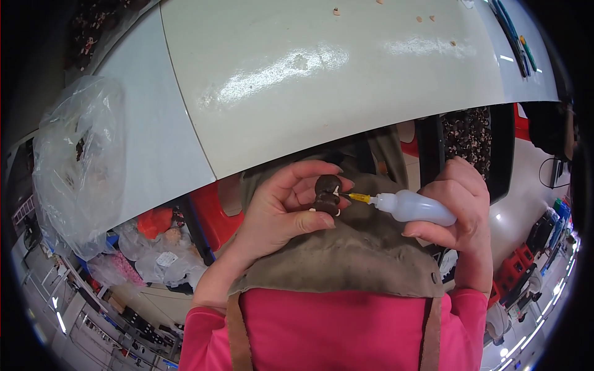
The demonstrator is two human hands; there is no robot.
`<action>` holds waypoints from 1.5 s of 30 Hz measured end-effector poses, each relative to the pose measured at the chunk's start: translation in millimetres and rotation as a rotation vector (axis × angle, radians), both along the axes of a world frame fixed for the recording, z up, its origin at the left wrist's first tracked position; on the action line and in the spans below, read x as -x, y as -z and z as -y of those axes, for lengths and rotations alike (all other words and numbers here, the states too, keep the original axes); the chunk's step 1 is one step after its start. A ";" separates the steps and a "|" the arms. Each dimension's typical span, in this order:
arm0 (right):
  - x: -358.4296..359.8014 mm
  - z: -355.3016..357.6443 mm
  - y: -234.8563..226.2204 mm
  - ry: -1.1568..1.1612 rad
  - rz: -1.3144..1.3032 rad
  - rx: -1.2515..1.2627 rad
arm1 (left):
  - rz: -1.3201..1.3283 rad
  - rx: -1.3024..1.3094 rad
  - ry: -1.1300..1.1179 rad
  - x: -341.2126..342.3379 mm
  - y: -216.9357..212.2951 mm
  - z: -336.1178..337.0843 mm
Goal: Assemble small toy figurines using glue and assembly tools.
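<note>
Pinching a small dark brown piece (327, 195), the left hand (281, 210) meets the squeeze bottle (411, 207) clamped in the right hand (461, 207); its yellow nozzle (357, 198) touches the piece, and gluing looks to be underway, not finished.

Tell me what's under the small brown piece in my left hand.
Under the brown piece, the left hand cups it, above an olive apron. Its underside and the palm are hidden.
</note>
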State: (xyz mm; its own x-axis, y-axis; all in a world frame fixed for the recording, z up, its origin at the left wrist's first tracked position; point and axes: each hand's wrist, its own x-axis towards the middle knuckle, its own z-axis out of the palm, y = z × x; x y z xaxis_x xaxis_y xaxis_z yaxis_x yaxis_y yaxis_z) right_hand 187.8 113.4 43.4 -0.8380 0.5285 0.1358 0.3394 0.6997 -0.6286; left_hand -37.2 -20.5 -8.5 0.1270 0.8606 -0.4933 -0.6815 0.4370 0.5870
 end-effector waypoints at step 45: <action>19.9 15.7 -43.0 -0.069 0.187 -0.225 | 0.083 -0.116 0.136 9.7 6.5 3.3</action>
State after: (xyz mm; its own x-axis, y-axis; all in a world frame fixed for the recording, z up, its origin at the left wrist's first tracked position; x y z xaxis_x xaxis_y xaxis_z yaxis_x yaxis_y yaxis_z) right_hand 167.9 97.7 86.4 -0.8924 0.4435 0.0833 0.3814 0.8400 -0.3860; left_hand -46.8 -23.7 -15.0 0.2824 0.8832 -0.3746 -0.6690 0.4611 0.5829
